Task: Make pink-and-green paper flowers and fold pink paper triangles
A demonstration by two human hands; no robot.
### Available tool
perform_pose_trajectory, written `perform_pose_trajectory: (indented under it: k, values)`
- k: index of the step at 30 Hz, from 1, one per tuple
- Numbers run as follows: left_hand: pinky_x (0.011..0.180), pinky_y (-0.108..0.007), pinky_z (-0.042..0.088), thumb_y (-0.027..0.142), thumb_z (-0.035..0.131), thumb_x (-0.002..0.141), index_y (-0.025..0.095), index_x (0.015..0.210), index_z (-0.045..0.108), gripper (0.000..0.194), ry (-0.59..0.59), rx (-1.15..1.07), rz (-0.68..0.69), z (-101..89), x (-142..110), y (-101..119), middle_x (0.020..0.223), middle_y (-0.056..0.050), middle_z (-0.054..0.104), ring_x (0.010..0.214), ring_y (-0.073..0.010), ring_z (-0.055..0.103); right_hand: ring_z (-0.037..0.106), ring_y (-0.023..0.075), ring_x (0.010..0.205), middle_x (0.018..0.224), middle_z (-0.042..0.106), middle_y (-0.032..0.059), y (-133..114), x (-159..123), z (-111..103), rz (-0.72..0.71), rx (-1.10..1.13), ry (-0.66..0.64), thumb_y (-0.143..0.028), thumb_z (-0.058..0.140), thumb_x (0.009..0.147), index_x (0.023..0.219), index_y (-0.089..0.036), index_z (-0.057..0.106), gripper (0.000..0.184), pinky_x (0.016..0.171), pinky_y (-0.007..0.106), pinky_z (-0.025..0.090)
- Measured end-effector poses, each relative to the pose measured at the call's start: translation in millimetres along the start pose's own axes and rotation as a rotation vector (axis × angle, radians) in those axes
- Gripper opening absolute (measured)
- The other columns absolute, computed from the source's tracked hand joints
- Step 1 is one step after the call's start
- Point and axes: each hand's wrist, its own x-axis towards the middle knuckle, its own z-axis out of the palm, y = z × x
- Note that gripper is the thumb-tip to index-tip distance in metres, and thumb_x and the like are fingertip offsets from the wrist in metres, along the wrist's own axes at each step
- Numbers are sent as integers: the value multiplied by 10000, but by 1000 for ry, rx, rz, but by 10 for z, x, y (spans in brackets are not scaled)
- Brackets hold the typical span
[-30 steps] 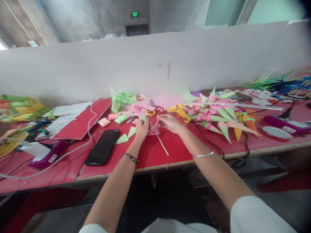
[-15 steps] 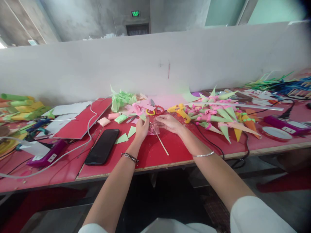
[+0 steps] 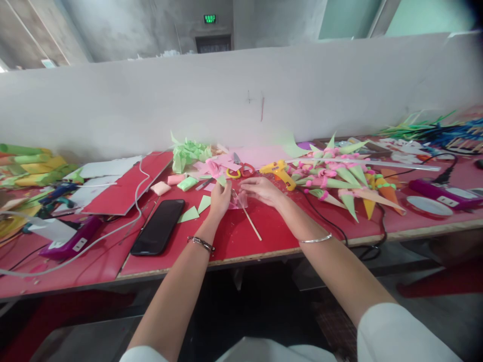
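Note:
My left hand (image 3: 220, 198) and my right hand (image 3: 261, 190) meet over the red table (image 3: 241, 241), both pinched on a small pink paper piece (image 3: 240, 200) at the top of a thin wooden stick (image 3: 250, 222). The stick slants down toward me across the table. A small green paper bit (image 3: 221, 181) shows by my left fingertips. Yellow-and-red scissors (image 3: 240, 171) and a yellow glue gun (image 3: 279, 173) lie just beyond my hands.
A black phone (image 3: 159, 227) lies to the left, with green paper triangles (image 3: 189, 215) beside it. A pile of green and pink paper cones (image 3: 339, 181) sits on the right. Purple glue guns (image 3: 70, 243), cables, rolled paper (image 3: 30, 166) and a white partition wall (image 3: 241, 95) surround the workspace.

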Motion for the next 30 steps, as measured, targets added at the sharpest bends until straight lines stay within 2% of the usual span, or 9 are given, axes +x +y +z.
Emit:
perform_pose_trajectory:
  k: [5, 13, 20, 27, 30]
  values:
    - [379, -200, 372, 311, 422, 797, 194, 674, 367, 178, -8, -2, 1, -1, 11, -22, 449, 55, 506, 327, -87, 469, 637, 108, 680, 681, 678, 32, 4, 2, -1, 15, 14, -13, -55, 578, 715, 755, -135, 644, 111, 671, 213, 520]
    - [383, -196, 373, 349, 436, 797, 190, 669, 371, 214, -10, 9, 9, -5, 18, -32, 454, 56, 510, 335, -84, 472, 555, 43, 484, 571, 638, -12, 27, 44, -31, 2, 15, 46, -48, 614, 684, 675, -122, 654, 84, 536, 153, 483]
    - [377, -198, 363, 339, 424, 800, 189, 669, 381, 205, -12, 18, 10, -5, 30, -56, 460, 52, 518, 332, -87, 471, 633, 100, 627, 630, 665, 18, -1, 7, 5, 13, 31, 45, -11, 592, 691, 681, -121, 628, 116, 658, 219, 521]
    - [379, -202, 365, 309, 421, 800, 188, 664, 375, 188, -10, 17, 11, -3, 15, -23, 459, 50, 515, 329, -88, 467, 643, 100, 599, 596, 650, 0, -29, -16, 25, 0, 35, 41, -28, 529, 752, 685, -139, 549, 131, 610, 205, 526]
    - [370, -197, 361, 307, 421, 800, 186, 657, 380, 192, -10, 19, 12, -3, 14, -26, 456, 48, 512, 327, -86, 467, 643, 98, 602, 627, 664, 7, -32, -17, 21, -8, 30, 32, -39, 513, 767, 755, -150, 552, 118, 608, 207, 523]
